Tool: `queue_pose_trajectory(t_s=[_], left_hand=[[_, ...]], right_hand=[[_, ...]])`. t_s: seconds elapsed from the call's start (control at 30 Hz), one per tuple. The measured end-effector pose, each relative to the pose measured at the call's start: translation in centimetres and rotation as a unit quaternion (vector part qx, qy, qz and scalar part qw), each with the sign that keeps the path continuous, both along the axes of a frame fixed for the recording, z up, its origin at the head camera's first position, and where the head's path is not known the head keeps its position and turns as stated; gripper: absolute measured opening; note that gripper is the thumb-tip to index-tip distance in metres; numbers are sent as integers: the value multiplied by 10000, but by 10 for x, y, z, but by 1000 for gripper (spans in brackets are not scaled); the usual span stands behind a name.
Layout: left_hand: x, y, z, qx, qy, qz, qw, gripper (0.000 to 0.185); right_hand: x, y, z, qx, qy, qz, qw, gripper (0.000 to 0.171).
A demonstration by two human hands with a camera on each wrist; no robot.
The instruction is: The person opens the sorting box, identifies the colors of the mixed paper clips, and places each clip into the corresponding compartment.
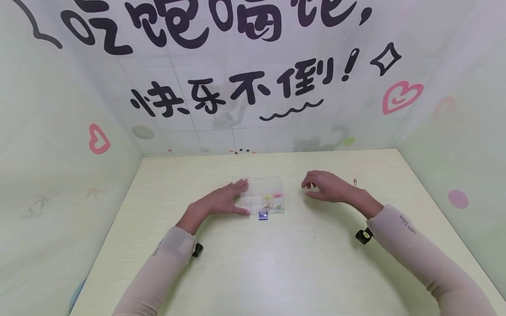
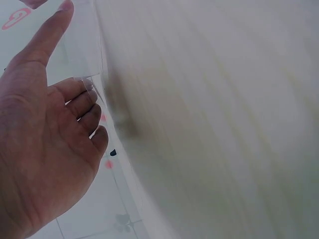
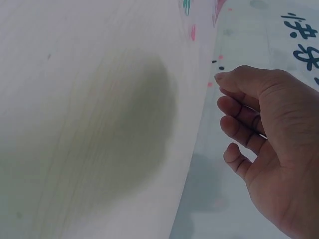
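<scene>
A clear plastic compartment box (image 1: 257,188) lies mid-table in the head view, with coloured paper clips (image 1: 272,202) in its right compartments. My left hand (image 1: 233,198) lies flat on the table with straight fingers, touching the box's left side. In the left wrist view its fingers (image 2: 87,102) meet the clear box edge (image 2: 84,45). A small dark blue object (image 1: 262,215) sits just in front of the box. My right hand (image 1: 310,189) hovers to the right of the box with fingers loosely curled and holds nothing. The right wrist view shows the same curled fingers (image 3: 239,112).
A single loose paper clip (image 1: 356,181) lies on the pale table (image 1: 276,263) beyond my right hand. Printed walls close the table in at the back and on both sides. The right hand's shadow (image 3: 134,124) falls on the tabletop.
</scene>
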State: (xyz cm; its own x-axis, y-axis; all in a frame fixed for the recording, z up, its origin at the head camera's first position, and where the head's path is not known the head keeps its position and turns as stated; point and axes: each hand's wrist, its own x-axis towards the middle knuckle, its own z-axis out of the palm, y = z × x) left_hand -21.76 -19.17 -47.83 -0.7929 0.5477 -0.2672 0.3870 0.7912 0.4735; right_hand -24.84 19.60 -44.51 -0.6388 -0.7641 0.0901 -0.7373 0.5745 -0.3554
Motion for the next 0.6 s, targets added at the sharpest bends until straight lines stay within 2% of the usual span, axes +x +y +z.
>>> queue_pose_trajectory(t_s=[0.6], left_hand=[[0, 0, 0, -25, -42, 45, 10000, 112]], right_hand=[[-19, 70, 9, 173, -122, -497, 9985, 21]])
